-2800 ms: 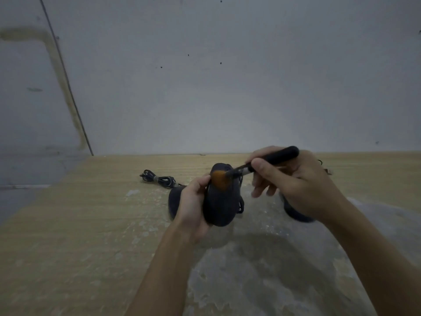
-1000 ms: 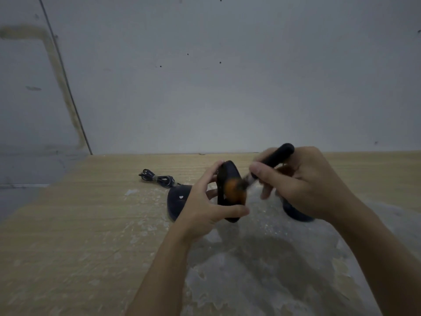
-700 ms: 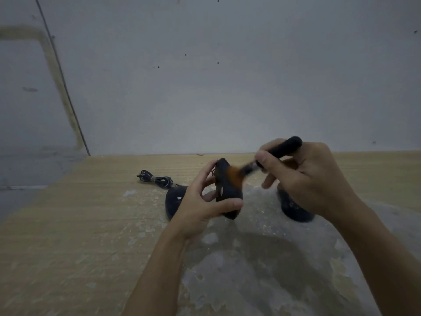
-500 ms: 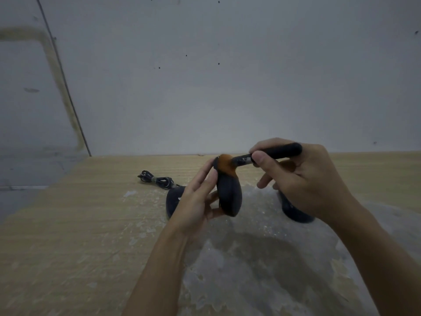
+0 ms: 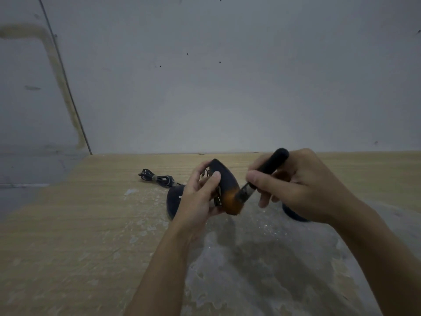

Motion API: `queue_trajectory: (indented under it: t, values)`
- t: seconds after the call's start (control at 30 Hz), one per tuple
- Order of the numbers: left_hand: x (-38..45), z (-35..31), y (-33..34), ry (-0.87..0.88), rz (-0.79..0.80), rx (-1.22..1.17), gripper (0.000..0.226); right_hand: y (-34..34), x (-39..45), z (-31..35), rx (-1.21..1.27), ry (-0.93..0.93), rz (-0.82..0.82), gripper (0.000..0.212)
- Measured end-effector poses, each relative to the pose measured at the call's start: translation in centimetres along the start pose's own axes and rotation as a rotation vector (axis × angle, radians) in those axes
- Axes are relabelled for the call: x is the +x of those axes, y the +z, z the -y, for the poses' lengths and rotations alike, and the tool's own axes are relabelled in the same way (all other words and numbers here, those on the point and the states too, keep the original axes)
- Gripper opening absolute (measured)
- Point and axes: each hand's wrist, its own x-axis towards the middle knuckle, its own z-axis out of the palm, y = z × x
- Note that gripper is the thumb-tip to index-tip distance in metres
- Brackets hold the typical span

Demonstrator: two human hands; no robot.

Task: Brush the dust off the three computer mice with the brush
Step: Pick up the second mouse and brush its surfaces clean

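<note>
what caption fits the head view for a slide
Left hand holds a mouse while right hand brushes it.

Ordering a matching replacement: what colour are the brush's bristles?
Orange-brown, on the brush with its black handle; head view.

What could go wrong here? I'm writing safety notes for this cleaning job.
1. The left hand holds the raised mouse above the table mostly by fingertips; brush pressure from the right hand might break that grip.
2. Its cord dangles by the palm and could snag.
3. The mouse on the table lies just below, so loosened dust may settle on it.
</note>
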Motion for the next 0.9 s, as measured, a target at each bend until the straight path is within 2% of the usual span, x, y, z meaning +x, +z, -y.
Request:
queue_trajectory:
  t: [0.1, 0.23, 0.37, 0.5, 0.53, 0.67, 0.73, 0.83, 0.9]
  values:
    - [0.2, 0.0, -0.1, 0.006, -0.018, 0.01, 0.03, 0.2, 0.1, -0.4, -0.049, -0.045, -0.099, 0.012]
    - [0.3, 0.1, -0.1, 0.032, -0.033, -0.015, 0.031, 0.0, 0.1, -0.3, 0.007, 0.039, -0.006, 0.017]
    - [0.3, -0.2, -0.1, 0.037, -0.036, -0.049, 0.03, 0.3, 0.2, -0.6, -0.04, -0.02, -0.144, 0.009]
    - [0.3, -0.2, 0.1, 0.008, -0.078, -0.143, 0.033, -0.5, 0.0, -0.7, 0.036, 0.087, 0.002, 0.015]
    - [0.3, -0.2, 0.1, -0.008, -0.095, -0.202, 0.032, -0.8, 0.0, -0.7, 0.035, 0.098, -0.006, 0.014]
    - [0.6, -0.4, -0.1, -0.046, -0.058, -0.384, 0.038, -0.4, 0.3, -1.0, 0.014, 0.033, -0.2, 0.014]
    - [0.8, -0.4, -0.2, -0.052, -0.039, -0.405, 0.042, 0.2, 0.3, -0.6, 0.064, 0.028, -0.161, 0.022]
    - [0.8, -0.1, -0.4, -0.093, -0.089, -0.445, 0.042, -0.3, 0.1, -0.2, 0.09, 0.05, -0.002, 0.022]
    - [0.8, -0.2, -0.5, -0.128, -0.125, -0.487, 0.045, -1.1, 0.0, -0.3, 0.14, 0.069, 0.003, 0.029]
